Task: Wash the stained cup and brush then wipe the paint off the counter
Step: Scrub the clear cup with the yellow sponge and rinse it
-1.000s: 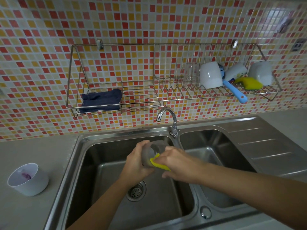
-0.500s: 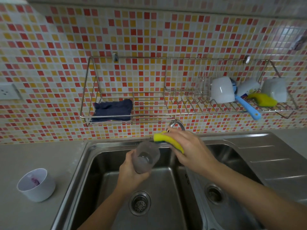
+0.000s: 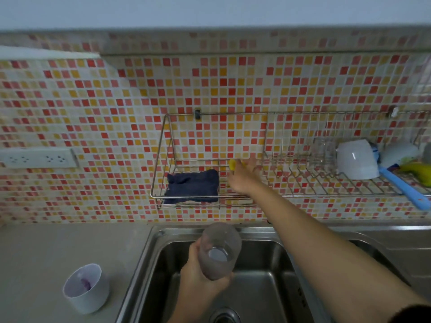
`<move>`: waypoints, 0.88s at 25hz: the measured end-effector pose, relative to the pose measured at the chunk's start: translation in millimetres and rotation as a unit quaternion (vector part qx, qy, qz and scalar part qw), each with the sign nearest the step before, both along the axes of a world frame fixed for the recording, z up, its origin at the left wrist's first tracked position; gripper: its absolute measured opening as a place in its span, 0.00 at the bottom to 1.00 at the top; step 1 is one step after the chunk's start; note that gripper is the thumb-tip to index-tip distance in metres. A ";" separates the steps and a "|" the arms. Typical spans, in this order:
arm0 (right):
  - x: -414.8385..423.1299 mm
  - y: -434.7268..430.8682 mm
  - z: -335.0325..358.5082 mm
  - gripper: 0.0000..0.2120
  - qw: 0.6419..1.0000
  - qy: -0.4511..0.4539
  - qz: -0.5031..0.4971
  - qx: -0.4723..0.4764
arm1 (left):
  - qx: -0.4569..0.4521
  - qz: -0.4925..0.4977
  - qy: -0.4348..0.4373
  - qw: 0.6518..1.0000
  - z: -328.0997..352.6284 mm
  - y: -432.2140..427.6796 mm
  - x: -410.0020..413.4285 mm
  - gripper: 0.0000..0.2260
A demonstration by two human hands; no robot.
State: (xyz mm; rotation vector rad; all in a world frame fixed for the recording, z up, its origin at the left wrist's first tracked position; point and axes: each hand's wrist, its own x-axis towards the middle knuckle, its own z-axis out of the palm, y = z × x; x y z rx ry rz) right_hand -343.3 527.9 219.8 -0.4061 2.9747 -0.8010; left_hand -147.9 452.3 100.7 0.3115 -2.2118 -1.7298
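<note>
The left hand [image 3: 198, 273] is wrapped around a cloudy glass [image 3: 219, 250], holding it tilted over the sink [image 3: 263, 287], with the white paint-stained cup [image 3: 86, 289] standing on the counter [image 3: 58, 248] well off to that hand's left. The right hand [image 3: 243, 177] reaches up into the wire rack [image 3: 163, 159], fingers closed on a yellow sponge [image 3: 233, 164]. A dark cloth [image 3: 192, 186] lies just left of that grip.

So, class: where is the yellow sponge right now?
In the right hand, the yellow sponge is up at the wire rack, just right of the dark blue cloth.
</note>
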 end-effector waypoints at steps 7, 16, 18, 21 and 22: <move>-21.8 -14.2 -13.9 0.28 0.991 0.110 -0.010 0.073 | 0.018 0.000 -0.009 1.000 0.1 -23.9 -2.0 0.33; 84.1 111.7 -88.7 0.04 0.867 0.320 0.027 -0.380 | 0.089 -0.038 0.003 0.995 -54.4 9.4 -14.8 0.43; 84.3 143.0 -125.9 0.06 0.868 0.286 -0.054 -0.402 | 0.143 -0.050 -0.013 0.988 -70.1 21.4 -22.4 0.51; 47.1 180.9 -183.2 0.13 0.929 0.136 -0.172 -0.297 | 0.178 -0.074 0.008 0.981 -88.2 38.1 -43.5 0.54; 30.0 189.8 -197.8 0.19 0.954 0.070 -0.170 -0.236 | 0.193 -0.073 0.008 0.978 -89.1 43.7 -49.5 0.53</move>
